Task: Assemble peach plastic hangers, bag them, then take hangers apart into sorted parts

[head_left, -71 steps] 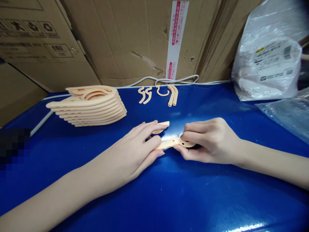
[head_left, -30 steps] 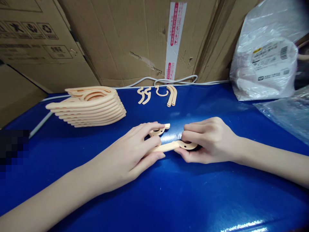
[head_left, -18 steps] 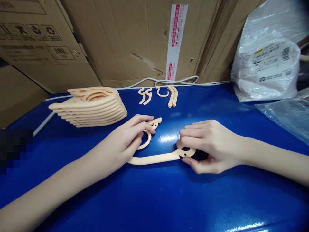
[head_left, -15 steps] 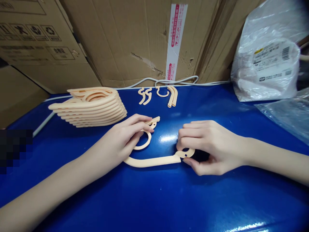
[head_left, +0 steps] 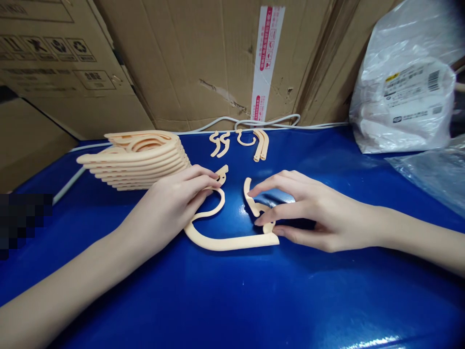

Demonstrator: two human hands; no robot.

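Observation:
A cream plastic folding clothes hanger [head_left: 232, 244] lies partly unfolded on the blue table, its long curved arm toward me. My left hand [head_left: 183, 191] is closed on its left side, at the hook and a short holed end piece [head_left: 222, 175]. Part of the hanger is hidden under those fingers. At the arm's right end, my right hand [head_left: 290, 208] has its thumb and fingers on a small curved end piece [head_left: 250, 196]. That piece stands bent away from the long arm; I cannot tell exactly how they join.
A stack of folded cream hangers [head_left: 141, 165] stands at the back left. Several loose curved pieces [head_left: 261, 145] lie along the back edge, near a white cable [head_left: 203, 128]. Cardboard boxes [head_left: 203, 58] rise behind. A clear plastic bag [head_left: 403, 106] is at the back right.
The small end piece at the right has swung out to the left and away from me, and my right fingers have spread along it. My left hand has shifted slightly left with the hook.

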